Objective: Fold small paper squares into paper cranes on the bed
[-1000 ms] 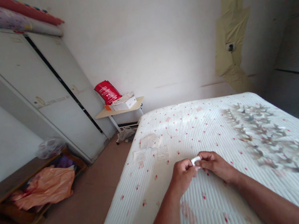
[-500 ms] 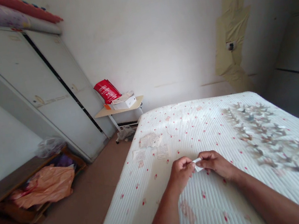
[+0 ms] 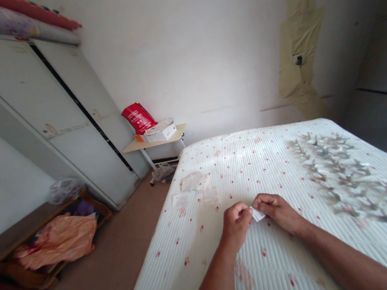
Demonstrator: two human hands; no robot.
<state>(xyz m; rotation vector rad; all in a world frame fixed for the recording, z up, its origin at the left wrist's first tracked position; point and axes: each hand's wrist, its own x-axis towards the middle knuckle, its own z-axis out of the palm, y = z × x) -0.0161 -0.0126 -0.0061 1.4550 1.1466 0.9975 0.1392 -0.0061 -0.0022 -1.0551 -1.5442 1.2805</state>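
White paper slip (image 3: 257,214) — seemingly pinched between left hand (image 3: 235,226) and right hand (image 3: 277,212).

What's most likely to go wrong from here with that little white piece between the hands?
The small white paper piece, pinched between the left hand and right hand, might tear or slip onto the pale striped mattress, where it could be hard to spot. The loose paper slips lie close by and could get shifted. A careless reach to the right might also disturb the cluster of small greyish pieces.
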